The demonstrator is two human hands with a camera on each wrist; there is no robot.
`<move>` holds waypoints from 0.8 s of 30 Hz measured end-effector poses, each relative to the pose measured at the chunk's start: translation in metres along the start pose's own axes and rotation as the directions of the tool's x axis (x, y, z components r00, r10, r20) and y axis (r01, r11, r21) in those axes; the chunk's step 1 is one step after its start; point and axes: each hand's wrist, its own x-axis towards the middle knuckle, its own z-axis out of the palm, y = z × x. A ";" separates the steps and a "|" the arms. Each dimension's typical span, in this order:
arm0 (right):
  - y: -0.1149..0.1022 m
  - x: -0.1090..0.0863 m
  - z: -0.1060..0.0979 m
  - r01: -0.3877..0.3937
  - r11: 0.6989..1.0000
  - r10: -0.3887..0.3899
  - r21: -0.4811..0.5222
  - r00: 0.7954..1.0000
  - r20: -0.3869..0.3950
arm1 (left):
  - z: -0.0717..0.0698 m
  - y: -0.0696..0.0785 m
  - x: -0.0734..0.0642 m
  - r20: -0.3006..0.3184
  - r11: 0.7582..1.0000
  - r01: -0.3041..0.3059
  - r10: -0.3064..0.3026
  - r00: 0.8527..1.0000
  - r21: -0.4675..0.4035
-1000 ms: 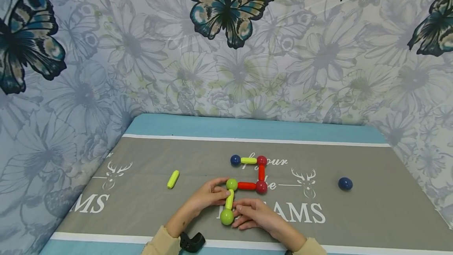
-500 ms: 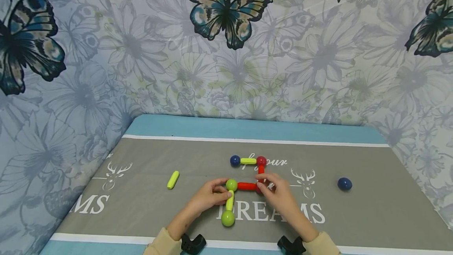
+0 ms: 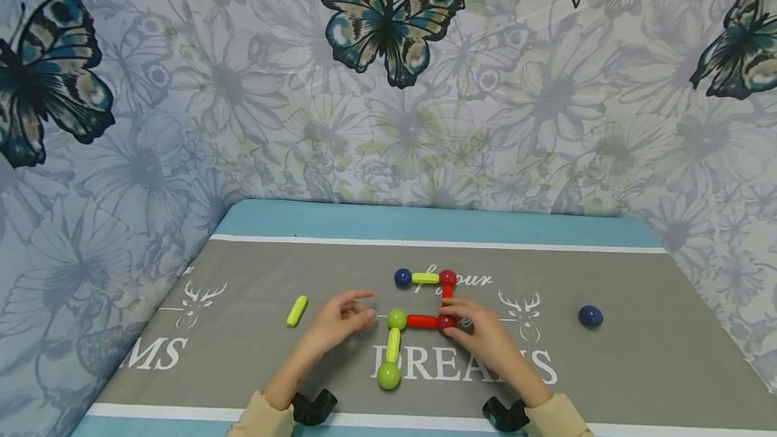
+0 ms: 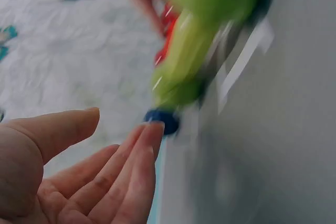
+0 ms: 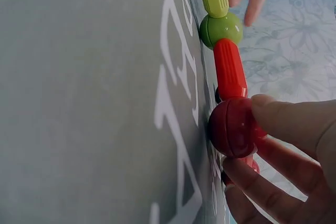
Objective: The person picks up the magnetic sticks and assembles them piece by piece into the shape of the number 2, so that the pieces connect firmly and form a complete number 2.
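A zigzag chain of balls and rods lies on the grey mat. From the front, a large green ball (image 3: 388, 375), a yellow-green rod (image 3: 393, 345), another green ball (image 3: 396, 319) and a red rod (image 3: 422, 322) lead to a red corner ball (image 5: 229, 128). My right hand (image 3: 482, 332) pinches that corner ball between thumb and fingers. Beyond it the chain runs back to a second red ball (image 3: 447, 278), then left along a yellow-green rod (image 3: 425, 278) to a blue ball (image 3: 403, 278). My left hand (image 3: 334, 321) hovers left of the chain, holding nothing, fingers extended.
One loose yellow-green rod (image 3: 297, 311) lies left of my left hand. Far to the right sits a loose blue ball (image 3: 591, 316). The grey printed mat (image 3: 243, 369) covers a light blue table (image 3: 364, 213), with a butterfly-patterned cloth (image 3: 273, 127) hanging behind.
My right hand has gone from beside the large green ball up to the red corner ball. My left hand has let go of the yellow-green rod and drawn back left.
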 end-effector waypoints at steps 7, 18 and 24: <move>0.000 0.000 0.000 -0.015 1.000 0.015 -0.001 1.000 0.017 | -0.055 -0.012 -0.007 -0.352 0.902 -0.015 0.184 0.918 0.431; 0.003 0.000 0.002 -0.027 0.999 0.027 0.032 1.000 0.000 | -0.100 -0.037 -0.024 -0.321 0.767 0.220 -0.019 0.947 0.603; 0.003 0.000 0.002 -0.023 0.999 0.023 0.042 1.000 -0.001 | -0.096 -0.037 -0.022 -0.232 0.781 0.177 -0.041 0.972 0.599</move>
